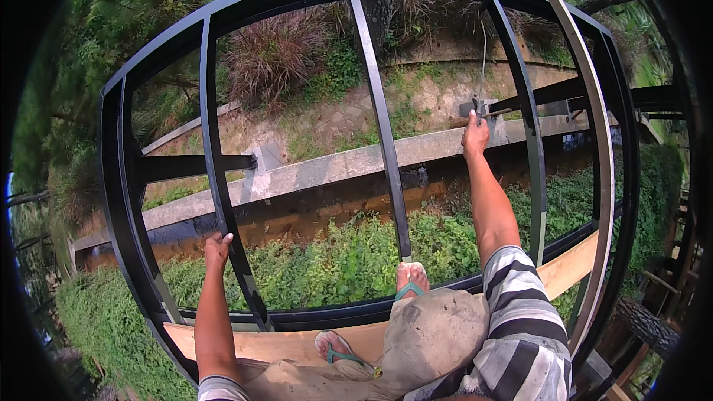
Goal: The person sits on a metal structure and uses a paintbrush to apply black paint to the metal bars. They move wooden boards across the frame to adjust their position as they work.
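My right hand (pixel 475 135) reaches forward, closed on the handle of what looks like a welding electrode holder (pixel 477 108). A thin pale rod (pixel 484 56) rises from it toward a dark crossbar (pixel 518 67) of the black metal frame, near the far rail. My left hand (pixel 217 248) grips the edge of another metal crossbar (pixel 215 171), thumb on top and the other fingers mostly hidden. Between the two hands runs a middle crossbar (pixel 377 96). One sandalled foot (pixel 411 280) rests at its near end.
A wooden plank (pixel 297 344) lies under my other foot (pixel 333 346). At the right, a long pale bar (pixel 587 67) crosses the frame. Through the openings, far below, show a concrete ledge (pixel 327 166), a water channel (pixel 297 219) and green plants (pixel 342 249).
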Action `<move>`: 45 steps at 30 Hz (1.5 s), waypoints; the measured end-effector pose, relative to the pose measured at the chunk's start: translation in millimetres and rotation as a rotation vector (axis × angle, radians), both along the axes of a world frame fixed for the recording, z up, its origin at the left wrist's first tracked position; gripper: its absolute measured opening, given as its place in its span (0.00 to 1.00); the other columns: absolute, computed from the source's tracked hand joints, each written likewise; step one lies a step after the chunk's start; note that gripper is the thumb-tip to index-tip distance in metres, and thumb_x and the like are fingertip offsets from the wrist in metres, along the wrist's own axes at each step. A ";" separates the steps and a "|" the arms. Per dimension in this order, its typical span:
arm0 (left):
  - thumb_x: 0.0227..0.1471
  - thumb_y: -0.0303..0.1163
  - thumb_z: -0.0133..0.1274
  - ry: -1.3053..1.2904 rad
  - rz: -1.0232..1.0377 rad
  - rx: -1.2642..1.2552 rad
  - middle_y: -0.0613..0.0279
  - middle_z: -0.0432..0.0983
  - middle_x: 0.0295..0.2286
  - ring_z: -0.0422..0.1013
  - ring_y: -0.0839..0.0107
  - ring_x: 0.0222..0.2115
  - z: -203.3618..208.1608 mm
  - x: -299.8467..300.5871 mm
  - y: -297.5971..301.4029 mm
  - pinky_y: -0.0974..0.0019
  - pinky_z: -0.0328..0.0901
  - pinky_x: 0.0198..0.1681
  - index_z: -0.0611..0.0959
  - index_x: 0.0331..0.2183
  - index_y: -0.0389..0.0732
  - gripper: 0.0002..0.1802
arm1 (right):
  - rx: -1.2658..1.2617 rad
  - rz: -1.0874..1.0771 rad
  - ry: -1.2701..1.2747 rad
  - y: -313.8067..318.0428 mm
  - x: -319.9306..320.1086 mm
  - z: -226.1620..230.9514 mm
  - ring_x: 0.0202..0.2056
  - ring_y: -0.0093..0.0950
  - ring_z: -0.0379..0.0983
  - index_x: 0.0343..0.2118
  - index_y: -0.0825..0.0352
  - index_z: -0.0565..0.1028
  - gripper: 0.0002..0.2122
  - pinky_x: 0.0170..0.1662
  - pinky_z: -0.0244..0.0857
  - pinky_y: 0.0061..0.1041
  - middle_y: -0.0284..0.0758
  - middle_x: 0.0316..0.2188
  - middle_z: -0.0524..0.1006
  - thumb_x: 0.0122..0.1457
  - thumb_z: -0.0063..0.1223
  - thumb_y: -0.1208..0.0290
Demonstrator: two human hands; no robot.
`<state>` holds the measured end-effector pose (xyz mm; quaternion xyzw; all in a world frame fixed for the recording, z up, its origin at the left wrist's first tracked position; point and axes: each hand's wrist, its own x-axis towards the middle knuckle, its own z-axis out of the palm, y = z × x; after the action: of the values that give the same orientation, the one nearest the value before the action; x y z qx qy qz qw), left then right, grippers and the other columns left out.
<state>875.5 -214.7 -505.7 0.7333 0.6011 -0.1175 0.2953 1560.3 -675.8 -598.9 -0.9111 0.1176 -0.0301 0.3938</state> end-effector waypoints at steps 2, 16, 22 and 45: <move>0.53 0.51 0.64 0.023 0.048 -0.052 0.44 0.84 0.34 0.80 0.49 0.37 11.0 -24.6 9.4 0.52 0.69 0.44 0.86 0.41 0.34 0.28 | 0.055 0.000 0.104 42.1 -11.3 10.8 0.45 0.51 0.78 0.46 0.72 0.79 0.26 0.52 0.68 0.45 0.56 0.40 0.81 0.64 0.54 0.47; 0.50 0.56 0.66 0.335 -0.071 0.002 0.42 0.79 0.49 0.74 0.46 0.53 33.3 -22.1 30.6 0.49 0.68 0.55 0.80 0.55 0.43 0.38 | 0.281 -0.002 0.210 -23.1 -154.7 29.7 0.11 0.20 0.63 0.32 0.62 0.70 0.17 0.13 0.56 0.24 0.27 0.14 0.66 0.68 0.53 0.52; 0.49 0.60 0.65 0.340 -0.100 0.011 0.43 0.80 0.48 0.75 0.46 0.52 28.0 -21.1 30.2 0.49 0.67 0.54 0.80 0.55 0.44 0.40 | 0.117 0.086 0.079 -2.9 -76.6 23.7 0.16 0.26 0.69 0.34 0.66 0.73 0.19 0.18 0.62 0.30 0.32 0.17 0.71 0.66 0.54 0.51; 0.49 0.62 0.65 0.375 -0.001 -0.056 0.48 0.76 0.55 0.72 0.49 0.56 21.1 -15.9 33.6 0.49 0.66 0.57 0.76 0.60 0.48 0.43 | 0.129 0.027 0.141 51.8 2.1 30.7 0.28 0.41 0.80 0.38 0.72 0.79 0.25 0.33 0.72 0.40 0.47 0.25 0.80 0.62 0.57 0.48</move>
<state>859.6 -181.0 -484.6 0.6903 0.6419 -0.2687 0.1983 1562.3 -623.9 -568.3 -0.8852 0.1341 0.0469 0.4430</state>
